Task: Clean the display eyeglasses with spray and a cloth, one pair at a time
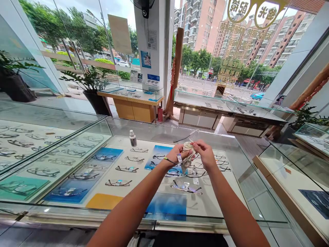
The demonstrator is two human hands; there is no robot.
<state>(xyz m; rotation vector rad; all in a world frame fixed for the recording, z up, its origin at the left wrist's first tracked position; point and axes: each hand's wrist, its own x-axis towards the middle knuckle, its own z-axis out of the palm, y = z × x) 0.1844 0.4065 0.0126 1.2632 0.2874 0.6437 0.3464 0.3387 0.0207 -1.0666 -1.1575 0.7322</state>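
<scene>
Above the glass display counter, my left hand (178, 154) is closed around a pale crumpled cloth (188, 156), part of which hangs below the fingers. A small tag shows at that hand, and a thin dark eyeglass temple (182, 138) sticks out up and to the left behind it. My right hand (204, 153) is just right of the cloth, its fingers pinched at the cloth's upper edge. Whatever the cloth wraps is mostly hidden. A small white bottle (132, 139) with a dark label stands upright on the counter, left of my hands.
Rows of eyeglasses (118, 183) lie under the counter's glass (164, 218). More display cases stand left and right (259, 159). Beyond are a wooden cabinet (136, 108), a potted plant (96, 99) and a red extinguisher (160, 114).
</scene>
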